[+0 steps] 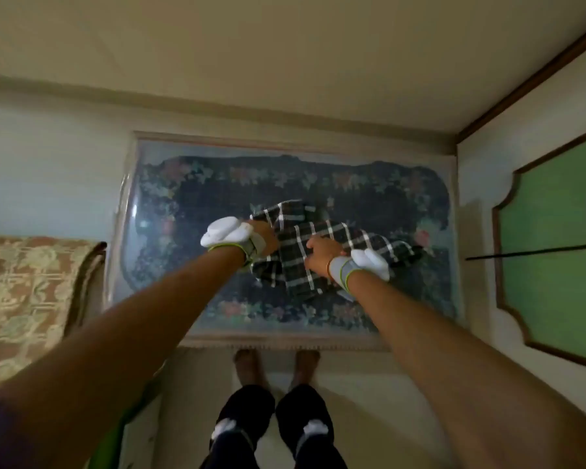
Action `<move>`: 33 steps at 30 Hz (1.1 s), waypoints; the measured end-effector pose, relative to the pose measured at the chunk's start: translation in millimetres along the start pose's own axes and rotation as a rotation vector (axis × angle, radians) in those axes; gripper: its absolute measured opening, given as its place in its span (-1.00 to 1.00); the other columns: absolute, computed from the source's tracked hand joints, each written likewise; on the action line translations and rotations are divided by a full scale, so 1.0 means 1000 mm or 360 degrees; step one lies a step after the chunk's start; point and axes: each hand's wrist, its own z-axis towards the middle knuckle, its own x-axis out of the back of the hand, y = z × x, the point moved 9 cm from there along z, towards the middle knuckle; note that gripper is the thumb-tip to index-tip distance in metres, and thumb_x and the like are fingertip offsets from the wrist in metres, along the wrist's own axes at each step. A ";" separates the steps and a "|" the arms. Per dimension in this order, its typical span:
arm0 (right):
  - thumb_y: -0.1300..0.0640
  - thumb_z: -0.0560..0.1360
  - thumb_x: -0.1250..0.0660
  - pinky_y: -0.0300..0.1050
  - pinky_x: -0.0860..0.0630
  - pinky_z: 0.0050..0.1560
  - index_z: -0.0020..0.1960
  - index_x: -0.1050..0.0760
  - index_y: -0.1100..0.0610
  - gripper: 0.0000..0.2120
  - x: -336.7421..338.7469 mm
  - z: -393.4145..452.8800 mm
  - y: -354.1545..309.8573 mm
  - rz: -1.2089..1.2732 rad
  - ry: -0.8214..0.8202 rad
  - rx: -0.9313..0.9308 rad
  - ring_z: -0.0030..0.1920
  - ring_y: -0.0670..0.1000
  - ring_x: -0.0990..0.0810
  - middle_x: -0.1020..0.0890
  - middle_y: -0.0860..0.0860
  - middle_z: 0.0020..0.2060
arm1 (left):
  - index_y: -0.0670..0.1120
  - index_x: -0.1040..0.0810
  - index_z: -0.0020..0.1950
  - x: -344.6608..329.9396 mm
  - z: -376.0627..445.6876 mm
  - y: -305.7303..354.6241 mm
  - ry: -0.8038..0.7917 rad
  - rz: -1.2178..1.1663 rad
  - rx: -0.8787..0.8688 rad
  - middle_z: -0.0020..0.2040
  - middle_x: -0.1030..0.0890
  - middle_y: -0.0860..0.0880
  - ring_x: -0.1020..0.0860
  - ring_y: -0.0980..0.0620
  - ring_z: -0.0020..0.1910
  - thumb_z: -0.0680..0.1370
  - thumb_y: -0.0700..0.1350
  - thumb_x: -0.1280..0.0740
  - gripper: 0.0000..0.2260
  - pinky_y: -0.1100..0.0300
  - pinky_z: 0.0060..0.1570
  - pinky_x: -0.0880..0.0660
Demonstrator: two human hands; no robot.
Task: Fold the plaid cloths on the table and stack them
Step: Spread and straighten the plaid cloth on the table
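Observation:
A dark plaid cloth point(362, 243) with white lines lies rumpled in a heap at the middle of the table point(156, 211), which has a dark floral cover under clear plastic. More than one cloth may be in the heap; I cannot tell. My left hand point(263, 236) grips the heap's left edge, its fingers hidden in the fabric. My right hand point(322, 253) rests on top of the cloth with fingers curled into it. Both wrists carry white sensor bands.
A sofa point(31, 299) with a beige floral cover stands to the left of the table. A wall panel with a green inset point(555, 252) runs along the right. My feet point(274, 363) stand at the table's near edge.

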 end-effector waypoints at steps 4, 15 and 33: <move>0.09 0.51 -0.35 0.21 -0.08 0.53 0.57 0.02 0.01 -0.23 -0.035 0.030 0.026 -0.0067 0.0071 -0.0120 0.54 0.33 0.13 0.10 0.18 0.57 | -0.12 -0.26 0.47 -0.032 0.043 0.000 -0.0006 0.0173 -0.0051 0.47 -0.33 -0.19 -0.30 -0.23 0.44 0.60 0.05 -0.14 -0.52 -0.12 0.46 -0.16; -0.24 0.45 -0.32 0.29 -0.31 0.35 0.54 0.18 -0.24 -0.13 -0.050 0.070 0.041 -0.0329 0.0283 -0.0080 0.51 0.33 0.03 0.24 0.11 0.55 | -0.11 -0.28 0.42 -0.037 0.108 0.017 0.0441 0.0364 -0.0230 0.39 -0.33 -0.19 -0.33 -0.23 0.36 0.49 0.12 -0.27 -0.43 -0.10 0.28 -0.32; -0.37 0.25 -0.41 0.31 0.11 0.49 0.57 0.31 0.02 0.23 -0.040 0.038 0.062 0.0032 0.0457 0.0142 0.57 0.08 0.21 0.25 -0.05 0.57 | -0.20 -0.44 -0.02 -0.043 0.100 0.027 -0.0053 -0.2213 0.0160 -0.06 -0.55 -0.17 -0.52 0.03 -0.30 0.55 -0.26 -0.20 -0.94 0.34 -0.55 -0.55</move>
